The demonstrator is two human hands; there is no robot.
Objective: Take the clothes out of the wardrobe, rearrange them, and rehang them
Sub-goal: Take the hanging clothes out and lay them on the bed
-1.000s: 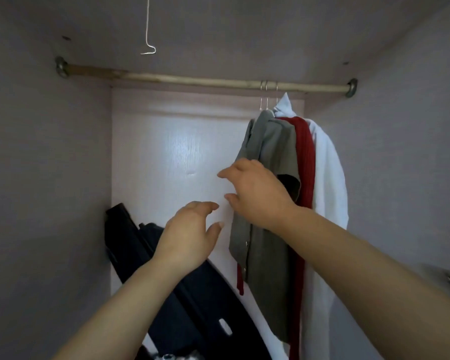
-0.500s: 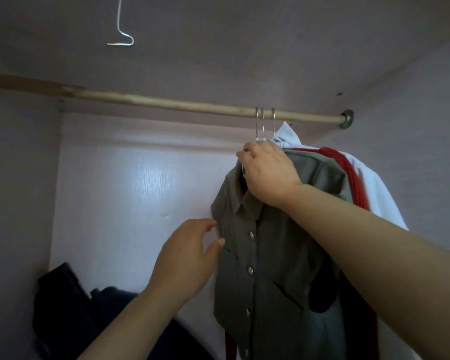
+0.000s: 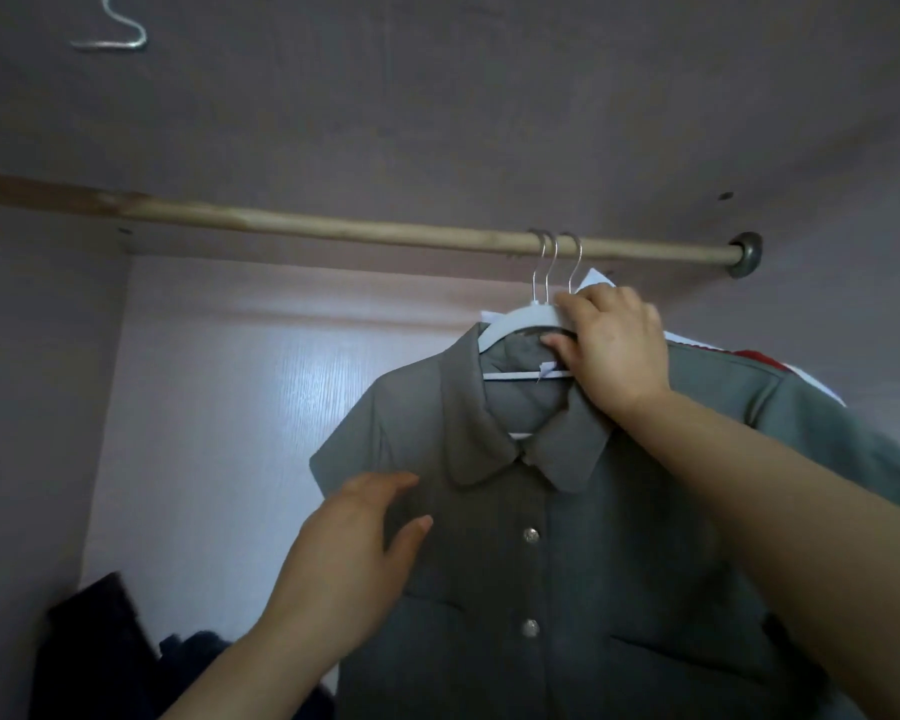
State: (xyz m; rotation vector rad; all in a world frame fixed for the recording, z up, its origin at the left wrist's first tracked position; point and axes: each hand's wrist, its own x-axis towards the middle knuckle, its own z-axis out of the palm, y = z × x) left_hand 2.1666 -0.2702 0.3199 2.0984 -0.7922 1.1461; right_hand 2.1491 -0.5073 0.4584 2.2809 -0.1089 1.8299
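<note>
The left hand is nearest, its fingers relaxed and spread against the chest of the grey short-sleeved shirt with metal buttons, holding nothing; higher up, the right hand grips the white plastic hanger near its neck, thumb under and fingers over; the shirt hangs on this hanger, whose metal hook sits over the pale wooden rail of the wardrobe; a red garment and a white garment hang just behind. I judge the step to be taking this shirt out; the next move needs the hook lifted clear of the rail without catching the neighbouring hooks, while the left hand steadies the cloth.
</note>
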